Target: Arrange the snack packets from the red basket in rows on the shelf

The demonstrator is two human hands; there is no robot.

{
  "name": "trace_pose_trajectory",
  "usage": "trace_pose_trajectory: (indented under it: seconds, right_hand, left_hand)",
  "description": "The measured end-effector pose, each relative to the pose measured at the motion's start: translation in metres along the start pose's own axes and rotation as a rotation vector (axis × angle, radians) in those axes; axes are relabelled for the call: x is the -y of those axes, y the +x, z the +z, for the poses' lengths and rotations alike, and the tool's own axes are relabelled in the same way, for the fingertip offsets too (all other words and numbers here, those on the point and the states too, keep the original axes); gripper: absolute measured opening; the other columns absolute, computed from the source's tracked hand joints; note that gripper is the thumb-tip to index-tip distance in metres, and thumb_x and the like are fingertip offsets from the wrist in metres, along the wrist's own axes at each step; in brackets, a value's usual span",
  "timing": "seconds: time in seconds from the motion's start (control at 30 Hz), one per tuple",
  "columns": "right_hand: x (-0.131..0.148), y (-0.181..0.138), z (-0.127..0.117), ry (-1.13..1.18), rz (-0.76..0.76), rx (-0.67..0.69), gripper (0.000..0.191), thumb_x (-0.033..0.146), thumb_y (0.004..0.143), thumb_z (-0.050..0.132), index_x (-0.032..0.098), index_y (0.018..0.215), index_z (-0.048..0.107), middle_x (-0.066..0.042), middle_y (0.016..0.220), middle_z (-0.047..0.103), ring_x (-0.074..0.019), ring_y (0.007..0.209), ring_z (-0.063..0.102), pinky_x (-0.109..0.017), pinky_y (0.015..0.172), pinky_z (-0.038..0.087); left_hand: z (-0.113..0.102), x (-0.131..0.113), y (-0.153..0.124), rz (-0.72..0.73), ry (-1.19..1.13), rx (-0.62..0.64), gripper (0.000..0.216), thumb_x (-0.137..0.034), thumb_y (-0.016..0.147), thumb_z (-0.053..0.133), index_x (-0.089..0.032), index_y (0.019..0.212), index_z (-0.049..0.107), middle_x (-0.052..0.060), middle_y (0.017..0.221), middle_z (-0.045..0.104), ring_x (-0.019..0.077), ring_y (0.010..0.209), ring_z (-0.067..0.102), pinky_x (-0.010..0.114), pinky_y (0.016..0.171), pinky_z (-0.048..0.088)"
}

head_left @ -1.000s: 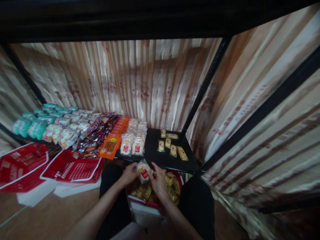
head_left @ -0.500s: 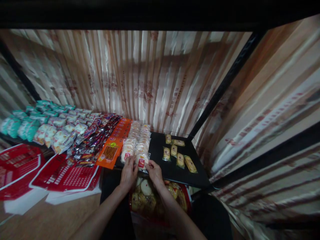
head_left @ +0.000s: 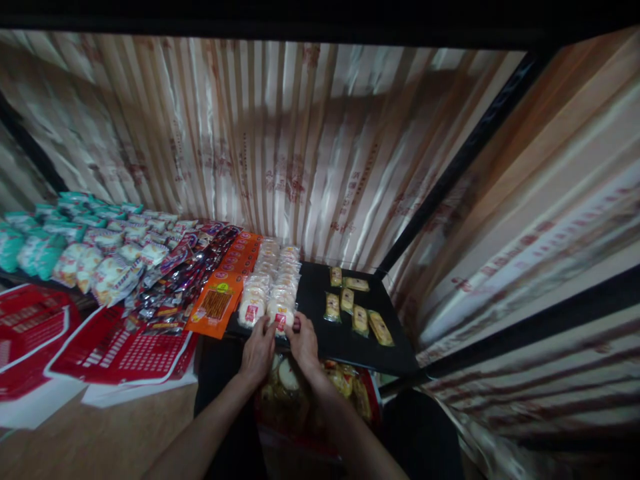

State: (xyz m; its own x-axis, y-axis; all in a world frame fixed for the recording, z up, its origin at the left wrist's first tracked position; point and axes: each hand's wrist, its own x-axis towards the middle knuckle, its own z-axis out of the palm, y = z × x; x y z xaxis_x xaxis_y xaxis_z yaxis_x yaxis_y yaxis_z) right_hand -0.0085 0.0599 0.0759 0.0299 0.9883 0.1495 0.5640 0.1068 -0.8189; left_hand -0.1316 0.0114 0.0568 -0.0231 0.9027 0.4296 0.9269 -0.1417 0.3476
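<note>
The packet [head_left: 281, 320] has moved from above the bag [head_left: 320, 393] up to the shelf's [head_left: 350, 340] front edge, where left hand [head_left: 259, 348] and right hand [head_left: 303, 341] both pinch it.

On the shelf [head_left: 350, 340] in front of me, two rows of rice crackers [head_left: 273, 283] run front to back; the flat packets [head_left: 219, 303] lie to their left, small cakes [head_left: 353, 307] to their right. Below the shelf edge sits a bag of snacks [head_left: 345, 387].
</note>
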Motion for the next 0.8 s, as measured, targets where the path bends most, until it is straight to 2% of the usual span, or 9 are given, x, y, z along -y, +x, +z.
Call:
trace_pose_trajectory:
  seconds: [0.17, 0.3, 0.4, 0.5, 0.6, 0.67, 0.73, 0.8]
  right_hand:
    - [-0.005, 0.0, 0.006, -0.025, -0.014, 0.006, 0.035, 0.022, 0.07, 0.056, 0.017, 0.105, 0.058, -0.007, 0.087, 0.06, -0.0196, 0.077, 0.06, -0.032, 0.074, 0.049]
    - [-0.01, -0.005, 0.008, 0.127, 0.001, -0.041, 0.039, 0.028, 0.073, 0.055, 0.015, 0.11, 0.054, -0.01, 0.096, 0.058, -0.0187, 0.081, 0.059, -0.03, 0.069, 0.051]
    - [-0.013, -0.021, 0.004, 0.222, -0.008, -0.135, 0.037, 0.033, 0.079, 0.048, 0.014, 0.11, 0.051, -0.012, 0.1, 0.057, -0.0172, 0.084, 0.058, -0.029, 0.071, 0.051]
    - [-0.018, -0.046, 0.0, 0.235, -0.007, -0.174, 0.031, 0.037, 0.083, 0.041, 0.015, 0.104, 0.051, -0.009, 0.092, 0.059, -0.0156, 0.078, 0.058, -0.027, 0.069, 0.049]
    - [-0.029, -0.072, 0.002, 0.196, -0.021, -0.004, 0.029, 0.038, 0.085, 0.038, 0.017, 0.099, 0.053, -0.006, 0.08, 0.063, -0.0149, 0.068, 0.059, -0.026, 0.064, 0.047]
    - [-0.041, -0.084, 0.01, 0.134, -0.01, 0.146, 0.03, 0.037, 0.085, 0.035, 0.018, 0.095, 0.056, -0.006, 0.077, 0.064, -0.0165, 0.068, 0.06, -0.027, 0.065, 0.046]
    - [-0.055, -0.091, 0.022, 0.048, 0.03, 0.215, 0.029, 0.032, 0.083, 0.035, 0.017, 0.094, 0.058, -0.009, 0.084, 0.066, -0.02, 0.078, 0.061, -0.031, 0.073, 0.046]
    - [-0.069, -0.095, 0.036, 0.013, 0.069, 0.264, 0.029, 0.028, 0.079, 0.038, 0.016, 0.095, 0.059, -0.013, 0.097, 0.065, -0.023, 0.092, 0.06, -0.035, 0.084, 0.042]
  left_hand:
    - [0.0, 0.0, -0.001, 0.017, -0.023, -0.013, 0.039, -0.008, 0.08, 0.041, -0.016, 0.117, 0.051, 0.013, 0.121, 0.047, 0.0218, 0.114, 0.047, 0.033, 0.092, 0.047]
    - [-0.008, -0.005, -0.007, -0.004, -0.063, 0.032, 0.038, -0.009, 0.08, 0.039, -0.015, 0.116, 0.051, 0.012, 0.116, 0.05, 0.0196, 0.11, 0.048, 0.03, 0.091, 0.046]
    - [-0.018, -0.008, -0.015, 0.043, -0.087, 0.133, 0.03, -0.01, 0.082, 0.037, -0.016, 0.102, 0.057, 0.008, 0.101, 0.056, 0.0163, 0.099, 0.053, 0.027, 0.086, 0.046]
    - [-0.024, -0.007, -0.025, 0.1, -0.044, 0.305, 0.026, -0.013, 0.082, 0.035, -0.018, 0.089, 0.06, 0.006, 0.093, 0.057, 0.0154, 0.09, 0.055, 0.026, 0.082, 0.046]
    - [-0.02, -0.004, -0.035, 0.078, 0.072, 0.524, 0.027, -0.014, 0.081, 0.036, -0.015, 0.093, 0.061, 0.01, 0.098, 0.059, 0.0195, 0.093, 0.057, 0.03, 0.081, 0.047]
    - [-0.012, -0.002, -0.041, 0.044, 0.148, 0.636, 0.033, -0.011, 0.079, 0.037, -0.011, 0.104, 0.059, 0.016, 0.115, 0.056, 0.0252, 0.112, 0.05, 0.035, 0.09, 0.043]
    - [-0.003, 0.001, -0.046, 0.029, 0.193, 0.696, 0.043, -0.008, 0.079, 0.035, -0.009, 0.119, 0.051, 0.019, 0.134, 0.043, 0.0288, 0.128, 0.034, 0.041, 0.1, 0.034]
    - [0.006, 0.003, -0.049, 0.02, 0.212, 0.729, 0.049, -0.008, 0.081, 0.033, -0.01, 0.129, 0.043, 0.019, 0.143, 0.031, 0.0296, 0.134, 0.022, 0.045, 0.105, 0.027]
